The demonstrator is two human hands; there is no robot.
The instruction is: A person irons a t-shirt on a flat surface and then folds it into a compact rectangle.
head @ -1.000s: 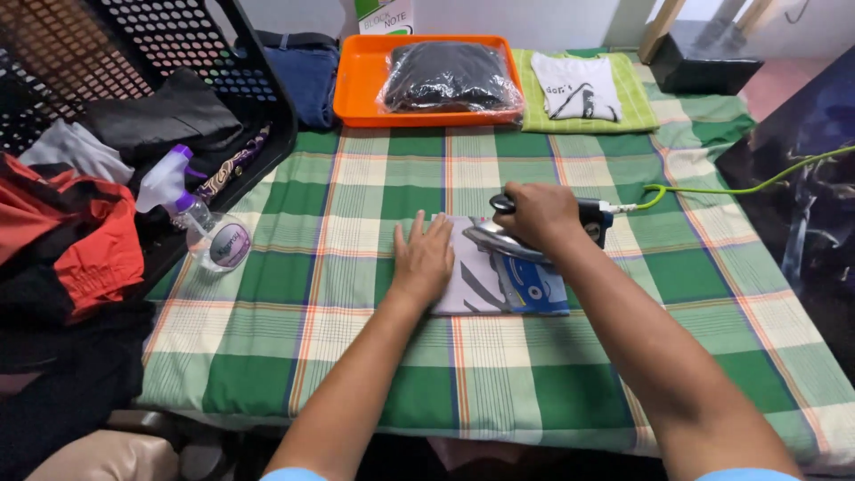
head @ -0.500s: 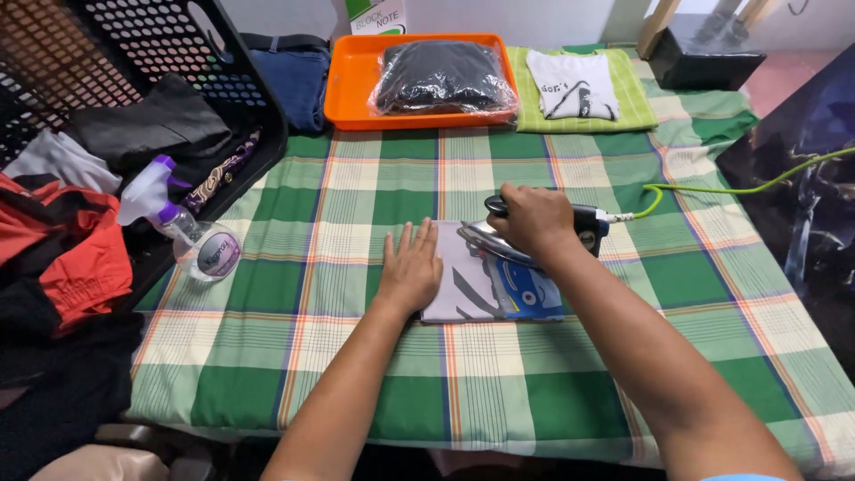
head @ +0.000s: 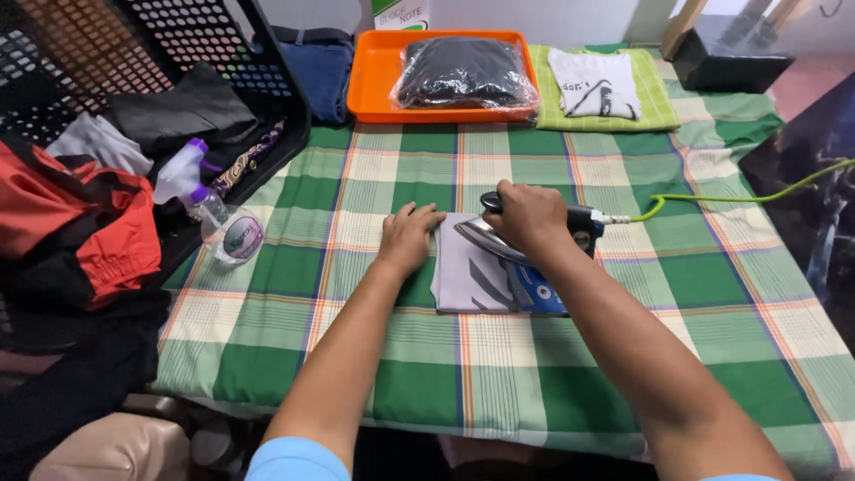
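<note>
Folded grey cloth (head: 472, 276) lying near the middle of the bench (head: 570, 356) on its green checked cover, long axis running near to far, directly under both hands. Left hand (head: 408, 239) spread flat, fingers pointing far, pressed on the cloth's left far corner; right hand (head: 527, 216) closed around the handle of the iron (head: 525, 249), nose pointing left across the cloth, green cord (head: 712, 198) trailing right. Both forearms reaching far from the near edge, right one crossing the cloth's right side; orange tray (head: 374, 80) well apart at the far edge.

A home ironing corner. Left of the hands a black laundry basket (head: 267, 98) holds clothes. Beyond them, folded garments on a checked cloth (head: 401, 365)
</note>
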